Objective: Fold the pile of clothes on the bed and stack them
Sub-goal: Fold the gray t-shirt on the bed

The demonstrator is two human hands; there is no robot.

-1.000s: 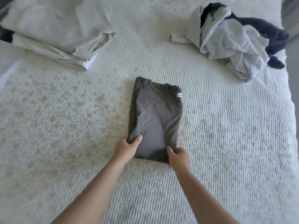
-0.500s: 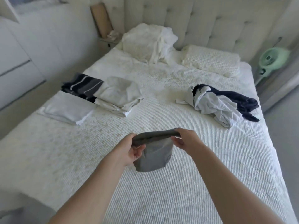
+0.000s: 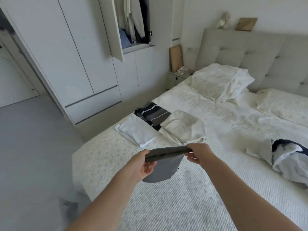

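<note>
Three folded stacks (image 3: 166,125) already sit on the bed (image 3: 183,197); an unfolded pile (image 3: 286,157) waits to the right. The left hand (image 3: 141,165) and right hand (image 3: 200,154) each pinch an end of the folded grey shirt (image 3: 164,164), holding it in the air just short of the stacks.

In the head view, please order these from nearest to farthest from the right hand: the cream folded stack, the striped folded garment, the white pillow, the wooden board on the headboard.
From the right hand:
1. Cream folded stack, just beyond the hand.
2. Striped folded garment, farther back, to the left.
3. White pillow, at the head of the bed.
4. Wooden board, on top of the headboard.
</note>
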